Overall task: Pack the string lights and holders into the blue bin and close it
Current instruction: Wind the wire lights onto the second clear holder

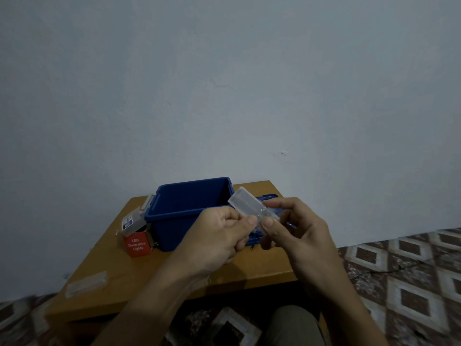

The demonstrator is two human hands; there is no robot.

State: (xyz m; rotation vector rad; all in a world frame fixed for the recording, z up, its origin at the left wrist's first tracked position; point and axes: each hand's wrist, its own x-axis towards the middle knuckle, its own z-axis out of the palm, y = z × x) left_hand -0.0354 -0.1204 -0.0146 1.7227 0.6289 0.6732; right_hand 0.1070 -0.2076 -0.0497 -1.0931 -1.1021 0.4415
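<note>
holder (250, 204) aslant between left hand (219, 239) and right hand (300, 237), tip toward bin (174, 223)

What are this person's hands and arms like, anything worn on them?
Both are bare: the left hand and right hand wear no gloves, and no ring, watch or bracelet shows. The forearms are uncovered to the picture's lower edge, with no sleeve in view.

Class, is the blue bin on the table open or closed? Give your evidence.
Open. The blue bin has no cover on top and its inner walls show; a flat blue piece, likely its lid, lies beside it.
</note>
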